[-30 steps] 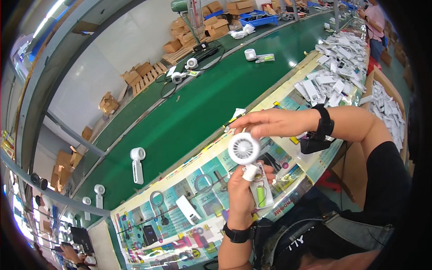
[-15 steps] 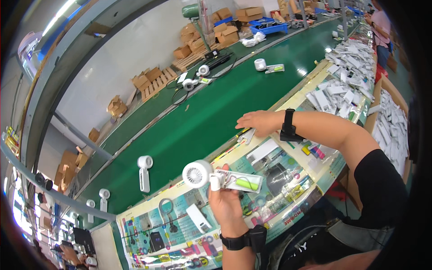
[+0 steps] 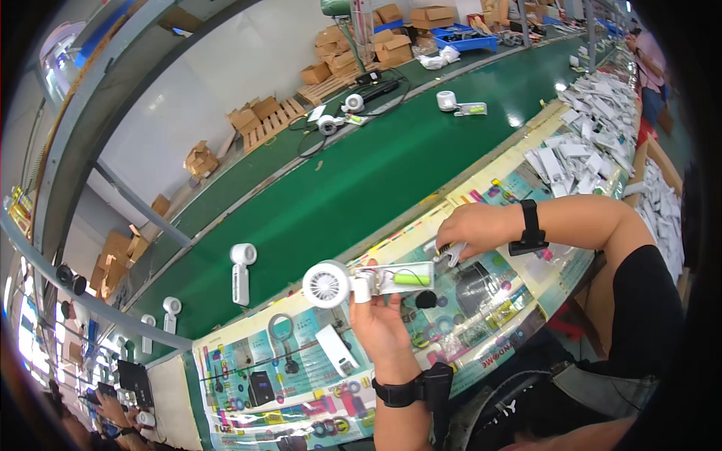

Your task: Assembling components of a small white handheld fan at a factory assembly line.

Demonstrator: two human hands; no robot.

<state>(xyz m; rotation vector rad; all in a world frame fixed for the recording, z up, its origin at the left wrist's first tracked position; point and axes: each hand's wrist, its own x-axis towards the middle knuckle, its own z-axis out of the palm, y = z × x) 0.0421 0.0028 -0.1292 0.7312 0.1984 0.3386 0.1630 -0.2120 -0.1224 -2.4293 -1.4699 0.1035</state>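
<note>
My left hand (image 3: 382, 331) grips a white handheld fan (image 3: 328, 285) below its round head. The fan's handle points right, its shell open, and a green battery (image 3: 411, 279) and thin wires show inside. Farther right, my right hand (image 3: 475, 229) is closed with fingertips down on a small white plastic piece (image 3: 450, 254) that has a dark part; the fingers partly cover it. A small black round thing (image 3: 426, 299) is just below the fan's handle. Left of my left hand, a white handle cover (image 3: 336, 350) lies on the printed table sheet (image 3: 308, 402).
Beyond the table runs a green conveyor belt (image 3: 353, 180) carrying a closed white fan (image 3: 241, 274) and an opened fan (image 3: 460, 105). White plastic shells are heaped (image 3: 583, 135) at the right, beside a carton (image 3: 653, 154) of more. A person (image 3: 648, 56) stands far right.
My right hand has drawn back from the belt edge and now closes on a small white piece. The white cover below it no longer shows. The black round thing has come into sight.
</note>
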